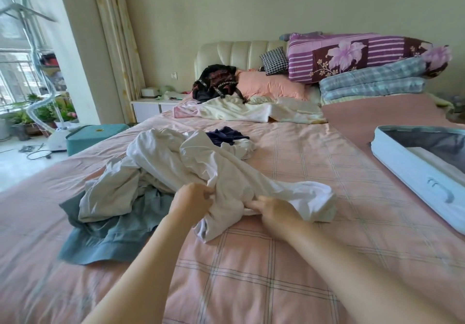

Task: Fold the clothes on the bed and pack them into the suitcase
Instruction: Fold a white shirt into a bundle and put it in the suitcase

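Cloth, soft and creased: white garment (201, 162) heaped on the pink checked bed (302, 172), long axis slanting from far left to near right. Near end gripped by left hand (193, 201) and right hand (274, 214), fingers (253, 205) curled tight into the folds. Grey-green garment (113, 233) rumpled beneath, to the left. Smooth hard-shell suitcase (412, 172) open at right, grey lining inside. White lettering on black bag (216, 82), unreadable.

Head view — forward, down, close.

Clothes pile (161, 162) on the bed (302, 172); suitcase (412, 175) right, seemingly on it too.
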`<state>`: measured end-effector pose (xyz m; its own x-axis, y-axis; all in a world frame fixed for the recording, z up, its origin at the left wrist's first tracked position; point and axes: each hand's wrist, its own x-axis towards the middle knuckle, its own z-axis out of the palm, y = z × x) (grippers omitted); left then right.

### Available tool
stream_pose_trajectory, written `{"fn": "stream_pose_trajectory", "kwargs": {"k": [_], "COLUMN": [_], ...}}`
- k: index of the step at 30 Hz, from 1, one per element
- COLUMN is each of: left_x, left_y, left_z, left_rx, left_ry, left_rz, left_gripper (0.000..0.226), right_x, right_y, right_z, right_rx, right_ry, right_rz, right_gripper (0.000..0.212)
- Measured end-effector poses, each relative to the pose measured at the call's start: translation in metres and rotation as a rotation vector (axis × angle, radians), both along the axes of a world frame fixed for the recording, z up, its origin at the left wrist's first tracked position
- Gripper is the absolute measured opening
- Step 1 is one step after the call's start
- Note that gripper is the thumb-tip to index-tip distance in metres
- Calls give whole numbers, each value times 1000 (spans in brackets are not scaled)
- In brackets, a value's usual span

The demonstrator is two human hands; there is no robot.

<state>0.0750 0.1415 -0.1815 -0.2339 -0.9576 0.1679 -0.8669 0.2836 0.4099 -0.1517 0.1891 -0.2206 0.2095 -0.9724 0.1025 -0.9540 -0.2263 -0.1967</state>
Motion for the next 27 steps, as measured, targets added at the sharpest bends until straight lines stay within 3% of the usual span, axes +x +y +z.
{"fn": "stream_pose_trajectory", "kwargs": {"k": [3,5,8,10,14,16,18,21,25,27], "left_x": [-6,-22,-60,-87,-115,-114,-101,-75,-57,-56], "left_y": [-1,1,12,23,26,16,5,-9,-20,-22], "left_z": [12,17,16,13,17,24,29,19,-5,-9], "left_rx": [-98,-76,48,78,40,-48,-170,-208,-85,-102], "left_ry": [226,317,348,279,246,229,174,95,-48,-39], "left_rz": [0,-51,-221,-367,-543,-453,-281,-185,-201,-194], "left_gripper": [19,16,20,23,31,36,40,58,66,64], "right_x": [-18,-37,-63,-72,-70,-56,-42,-33,-42,-58], "right_y": [4,7,17,27,27,20,13,1,1,12], "right_z": [6,17,34,43,47,45,38,27,51,64], "right_rx": [-181,-235,-145,-28,-19,-39,22,3,-108,-15], "right_ry": [114,256,499,482,131,-151,-237,-378,-924,-1231], "right_rz": [16,-110,-391,-498,-476,-358,-252,-253,-404,-430], "right_gripper": [39,32,28,34,50,47,48,18,24,22]}}
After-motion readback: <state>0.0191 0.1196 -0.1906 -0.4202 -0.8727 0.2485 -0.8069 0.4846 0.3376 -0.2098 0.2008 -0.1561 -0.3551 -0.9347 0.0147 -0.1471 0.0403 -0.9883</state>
